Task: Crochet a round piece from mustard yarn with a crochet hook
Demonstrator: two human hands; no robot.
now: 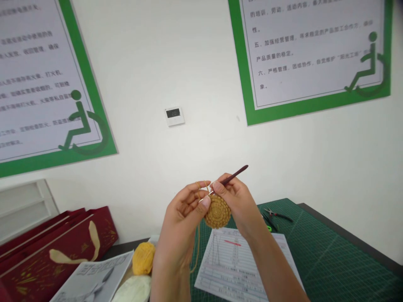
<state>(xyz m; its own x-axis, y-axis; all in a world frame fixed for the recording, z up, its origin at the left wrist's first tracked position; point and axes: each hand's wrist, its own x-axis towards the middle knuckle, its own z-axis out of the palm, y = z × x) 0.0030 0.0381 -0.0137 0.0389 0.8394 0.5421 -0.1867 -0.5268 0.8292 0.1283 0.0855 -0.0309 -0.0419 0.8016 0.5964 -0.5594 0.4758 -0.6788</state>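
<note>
Left hand (181, 218): in head view, pinching the upper left edge of the crocheted disc (218, 213), yarn (198, 247) wound about the raised fingers and hanging below
Right hand (241, 201): closed round the crochet hook (235, 175), nearer to its handle
Crochet hook: slanting from upper right down to the left, metal end by the left thumb at the disc's upper edge
Crocheted disc: between both hands, above the printed sheet (234, 264)

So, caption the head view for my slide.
Left hand pinches a mustard crocheted disc; right hand holds a maroon crochet hook.
</note>
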